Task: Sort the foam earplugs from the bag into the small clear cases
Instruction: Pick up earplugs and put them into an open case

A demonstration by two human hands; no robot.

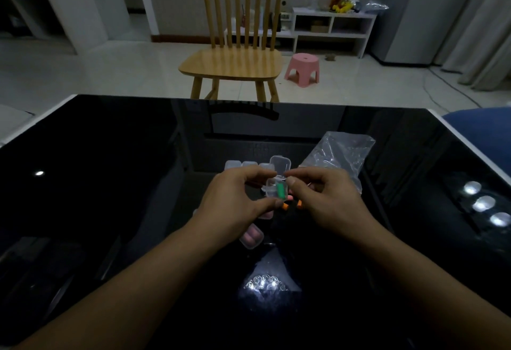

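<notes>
Both hands pinch 1 open clear plastic case: left hand, right hand. Green foam earplug inside, I think. Crinkly bag just behind the case, 2 orange earplugs right below it.

Cases and bag crowd mid-table; left side open

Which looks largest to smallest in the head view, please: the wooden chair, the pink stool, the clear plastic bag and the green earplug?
1. wooden chair
2. clear plastic bag
3. pink stool
4. green earplug

The bag lies nearer the camera than the stool, so their true order is unsure.
</notes>
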